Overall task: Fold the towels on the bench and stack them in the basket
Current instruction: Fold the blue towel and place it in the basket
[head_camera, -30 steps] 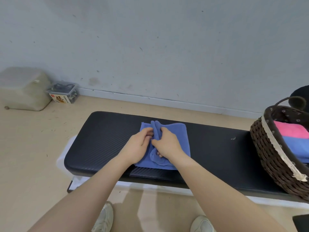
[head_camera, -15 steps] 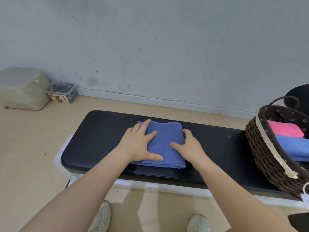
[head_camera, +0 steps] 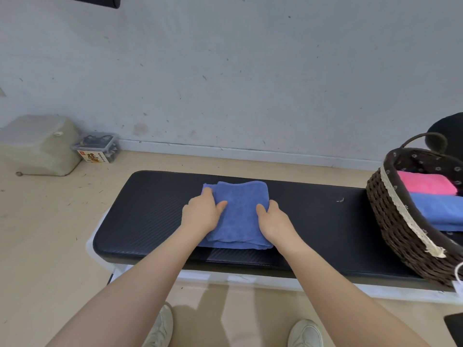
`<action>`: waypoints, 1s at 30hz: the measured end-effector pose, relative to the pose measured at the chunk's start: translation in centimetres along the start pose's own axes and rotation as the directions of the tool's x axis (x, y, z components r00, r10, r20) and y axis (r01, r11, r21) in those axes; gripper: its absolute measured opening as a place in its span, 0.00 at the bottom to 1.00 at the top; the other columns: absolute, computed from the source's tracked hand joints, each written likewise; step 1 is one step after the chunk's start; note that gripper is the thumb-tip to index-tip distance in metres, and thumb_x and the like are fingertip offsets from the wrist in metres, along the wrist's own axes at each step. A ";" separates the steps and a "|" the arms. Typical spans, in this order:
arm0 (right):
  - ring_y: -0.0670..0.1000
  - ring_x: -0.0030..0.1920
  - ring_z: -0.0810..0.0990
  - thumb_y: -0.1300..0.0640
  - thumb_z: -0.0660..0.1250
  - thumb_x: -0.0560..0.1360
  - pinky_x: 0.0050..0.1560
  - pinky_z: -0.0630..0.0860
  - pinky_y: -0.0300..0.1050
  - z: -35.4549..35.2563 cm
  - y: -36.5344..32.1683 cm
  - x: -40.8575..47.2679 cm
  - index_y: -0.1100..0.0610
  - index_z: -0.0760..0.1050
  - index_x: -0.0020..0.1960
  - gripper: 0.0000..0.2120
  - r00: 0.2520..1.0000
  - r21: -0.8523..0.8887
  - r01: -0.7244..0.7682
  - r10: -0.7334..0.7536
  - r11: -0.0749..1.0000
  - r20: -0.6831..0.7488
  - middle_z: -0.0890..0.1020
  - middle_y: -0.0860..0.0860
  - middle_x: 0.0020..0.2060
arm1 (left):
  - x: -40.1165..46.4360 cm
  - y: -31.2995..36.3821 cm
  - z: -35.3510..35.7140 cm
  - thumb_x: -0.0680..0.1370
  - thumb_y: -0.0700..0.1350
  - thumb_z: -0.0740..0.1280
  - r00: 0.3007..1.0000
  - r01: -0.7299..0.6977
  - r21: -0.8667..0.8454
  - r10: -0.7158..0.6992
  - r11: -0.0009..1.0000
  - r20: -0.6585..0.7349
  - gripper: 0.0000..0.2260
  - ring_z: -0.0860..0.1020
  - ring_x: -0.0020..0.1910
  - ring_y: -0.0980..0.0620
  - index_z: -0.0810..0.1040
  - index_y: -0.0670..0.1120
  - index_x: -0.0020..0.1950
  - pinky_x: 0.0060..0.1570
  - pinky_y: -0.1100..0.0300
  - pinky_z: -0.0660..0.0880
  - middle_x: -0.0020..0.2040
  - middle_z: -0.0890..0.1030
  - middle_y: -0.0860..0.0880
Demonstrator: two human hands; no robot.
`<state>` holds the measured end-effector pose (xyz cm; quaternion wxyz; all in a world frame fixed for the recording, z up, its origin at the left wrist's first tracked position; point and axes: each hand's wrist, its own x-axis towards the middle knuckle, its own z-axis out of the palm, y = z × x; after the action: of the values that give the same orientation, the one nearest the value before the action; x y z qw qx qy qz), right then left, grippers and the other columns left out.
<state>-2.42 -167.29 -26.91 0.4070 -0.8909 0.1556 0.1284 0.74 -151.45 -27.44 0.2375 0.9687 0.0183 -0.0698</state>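
A folded blue towel [head_camera: 238,214] lies in the middle of the black padded bench [head_camera: 150,216]. My left hand [head_camera: 200,216] grips its left edge, thumb on top and fingers curled at the side. My right hand [head_camera: 274,220] grips the right edge the same way, thumb lying on the cloth. At the bench's right end stands a dark wicker basket [head_camera: 393,221] with a lace-trimmed rim. Inside it lie a folded pink towel [head_camera: 426,184] and a folded blue towel [head_camera: 441,209] in front of the pink one.
A grey wall runs close behind the bench. On the floor at the left sit a pale plastic container [head_camera: 40,146] and a small clear box [head_camera: 96,149]. My shoes [head_camera: 160,329] show below the bench's front edge. A dark object [head_camera: 448,131] sits behind the basket.
The towel went from bunched to folded flat. My hands moved from pinching its middle, to pressing on top, to gripping its left and right edges.
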 end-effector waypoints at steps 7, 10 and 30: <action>0.57 0.54 0.77 0.47 0.55 0.80 0.49 0.75 0.51 0.2 0.1 -0.1 0.60 0.56 0.71 0.25 0.999 -0.157 -0.003 -0.002 0.988 -0.037 0.76 0.56 0.58 | 0.1 -1.5 0.1 0.81 0.47 0.54 0.984 -0.080 0.021 0.082 0.997 -0.159 0.13 0.75 0.52 0.44 0.63 0.50 0.66 0.48 0.52 0.64 0.50 0.78 0.46; 0.56 0.50 0.78 0.46 0.55 0.79 0.45 0.75 0.49 0.6 0.1 0.1 0.59 0.61 0.65 0.22 0.998 -0.230 -0.013 -0.001 0.973 -0.061 0.77 0.55 0.54 | 0.0 -2.2 0.7 0.80 0.48 0.58 0.985 -0.068 0.243 0.104 0.968 -0.139 0.17 0.73 0.55 0.44 0.65 0.48 0.68 0.50 0.52 0.66 0.57 0.74 0.44; 0.52 0.47 0.78 0.57 0.64 0.72 0.42 0.74 0.43 -3.8 0.0 -1.1 0.55 0.70 0.57 0.13 0.993 0.034 0.067 -0.070 0.997 0.094 0.79 0.52 0.49 | -0.5 2.1 1.8 0.70 0.72 0.57 0.882 -0.459 0.437 0.339 0.773 0.328 0.45 0.64 0.65 0.43 0.46 0.48 0.77 0.61 0.51 0.65 0.68 0.64 0.43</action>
<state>-2.99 -170.02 -24.08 0.4319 -0.8821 0.1074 0.1544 0.17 -154.17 -28.01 -0.0133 0.9629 -0.2354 -0.1314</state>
